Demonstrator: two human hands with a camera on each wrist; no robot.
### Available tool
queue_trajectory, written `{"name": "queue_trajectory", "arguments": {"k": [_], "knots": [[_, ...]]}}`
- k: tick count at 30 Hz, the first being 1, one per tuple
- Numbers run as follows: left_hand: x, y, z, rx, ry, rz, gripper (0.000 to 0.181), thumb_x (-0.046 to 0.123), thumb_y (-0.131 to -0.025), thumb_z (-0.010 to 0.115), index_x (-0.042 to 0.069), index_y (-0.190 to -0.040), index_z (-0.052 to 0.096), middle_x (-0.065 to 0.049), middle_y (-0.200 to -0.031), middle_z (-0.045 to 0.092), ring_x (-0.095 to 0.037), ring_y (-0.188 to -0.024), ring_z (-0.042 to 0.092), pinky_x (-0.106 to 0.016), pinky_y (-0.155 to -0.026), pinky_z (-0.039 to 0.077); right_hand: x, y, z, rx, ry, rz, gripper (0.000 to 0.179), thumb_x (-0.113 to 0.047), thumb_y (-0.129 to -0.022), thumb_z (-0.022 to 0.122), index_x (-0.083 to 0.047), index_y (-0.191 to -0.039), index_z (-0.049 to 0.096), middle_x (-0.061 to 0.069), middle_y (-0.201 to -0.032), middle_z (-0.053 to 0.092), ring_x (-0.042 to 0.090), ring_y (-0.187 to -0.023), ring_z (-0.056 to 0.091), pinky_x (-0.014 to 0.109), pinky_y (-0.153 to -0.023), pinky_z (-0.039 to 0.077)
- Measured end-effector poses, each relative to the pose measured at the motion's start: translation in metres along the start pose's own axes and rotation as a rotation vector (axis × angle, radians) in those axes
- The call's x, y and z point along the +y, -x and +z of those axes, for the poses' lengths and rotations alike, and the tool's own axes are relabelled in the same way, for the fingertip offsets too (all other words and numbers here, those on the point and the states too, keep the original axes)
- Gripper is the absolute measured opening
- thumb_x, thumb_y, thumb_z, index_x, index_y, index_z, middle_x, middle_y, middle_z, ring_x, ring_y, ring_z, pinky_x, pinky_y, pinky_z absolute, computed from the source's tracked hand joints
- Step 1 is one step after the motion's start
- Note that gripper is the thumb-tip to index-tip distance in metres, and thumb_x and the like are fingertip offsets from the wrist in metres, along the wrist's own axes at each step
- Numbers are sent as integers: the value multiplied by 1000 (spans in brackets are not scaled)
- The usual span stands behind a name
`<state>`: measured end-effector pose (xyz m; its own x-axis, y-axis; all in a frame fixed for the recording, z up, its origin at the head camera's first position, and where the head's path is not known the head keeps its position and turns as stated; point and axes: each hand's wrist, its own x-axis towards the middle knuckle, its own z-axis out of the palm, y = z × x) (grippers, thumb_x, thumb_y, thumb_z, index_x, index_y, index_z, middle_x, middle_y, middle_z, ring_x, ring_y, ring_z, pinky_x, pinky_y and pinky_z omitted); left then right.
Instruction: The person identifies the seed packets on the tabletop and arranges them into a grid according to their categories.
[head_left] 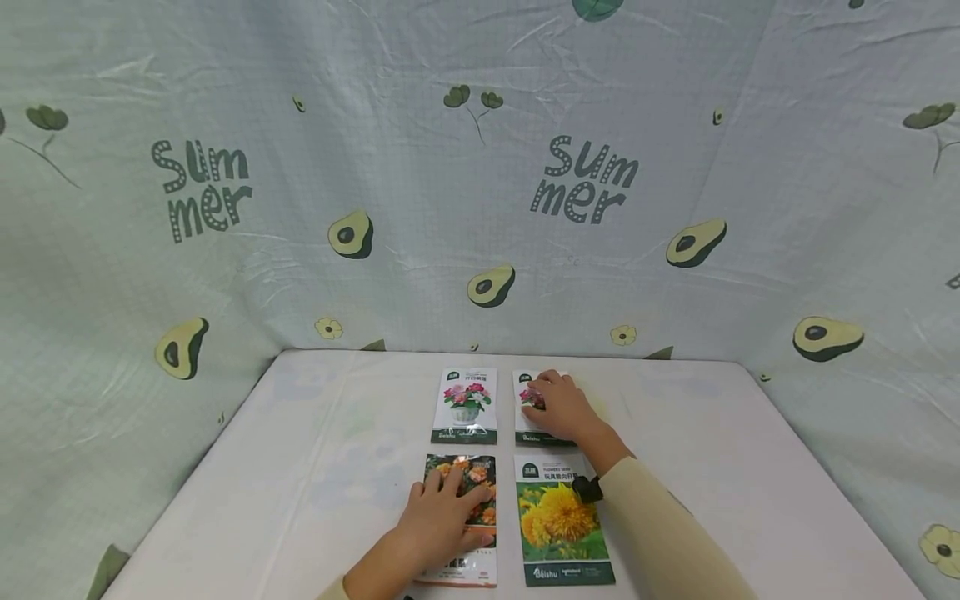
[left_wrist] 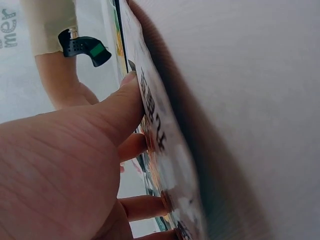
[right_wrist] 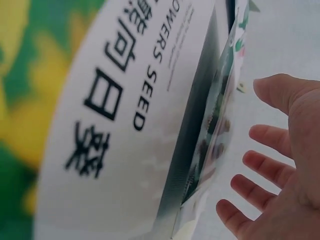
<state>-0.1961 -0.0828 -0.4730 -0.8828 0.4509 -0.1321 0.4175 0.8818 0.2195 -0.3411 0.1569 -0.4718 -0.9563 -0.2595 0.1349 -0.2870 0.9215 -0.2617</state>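
Observation:
Several flower seed packets lie in two rows on the white table. My left hand (head_left: 435, 521) rests with spread fingers on the near left packet, printed with orange flowers (head_left: 480, 568); in the left wrist view its fingertips press the front of this packet (left_wrist: 160, 135). Over the far right packet (head_left: 527, 427), white with a dark green lower band, is my right hand (head_left: 564, 408), covering much of its picture. The right wrist view shows that hand (right_wrist: 285, 165) with fingers spread and nothing between them, beside the packet's glossy face (right_wrist: 220, 120).
Nearest my right wrist lies a yellow sunflower packet (head_left: 558, 521), partly under the forearm. A white packet with pink flowers in a pot (head_left: 465, 404) is at the far left of the group. Behind the table (head_left: 337, 483) hangs a printed cloth (head_left: 420, 208).

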Motion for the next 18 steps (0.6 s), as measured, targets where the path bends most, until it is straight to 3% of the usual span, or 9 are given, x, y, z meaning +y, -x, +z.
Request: {"name": "queue_trajectory", "arguments": {"k": [6, 11, 18], "knots": [[0, 1, 0, 6, 1, 2, 57, 62, -91, 65, 38, -142, 58, -17, -152, 47, -43, -127, 46, -58, -89, 41, -9, 15, -5, 66, -46, 5, 57, -40, -96, 71, -11, -144, 60, 14, -151, 50, 36, -137, 48, 53, -113, 41], [-1, 0, 1, 4, 0, 2, 58, 62, -90, 65, 38, -142, 58, -17, -153, 46, -43, -126, 46, -57, -87, 41, -20, 39, -7, 113, -111, -2, 54, -39, -94, 74, -14, -140, 63, 14, -153, 48, 37, -139, 45, 56, -113, 42], [-3, -1, 3, 0, 8, 15, 57, 63, -91, 64, 39, -143, 58, -17, -153, 46, -45, -129, 46, -60, -90, 42, -35, 88, -9, 38, -221, -17, 50, -36, -92, 77, -18, -136, 67, 10, -158, 43, 37, -144, 41, 58, -110, 44]]}}
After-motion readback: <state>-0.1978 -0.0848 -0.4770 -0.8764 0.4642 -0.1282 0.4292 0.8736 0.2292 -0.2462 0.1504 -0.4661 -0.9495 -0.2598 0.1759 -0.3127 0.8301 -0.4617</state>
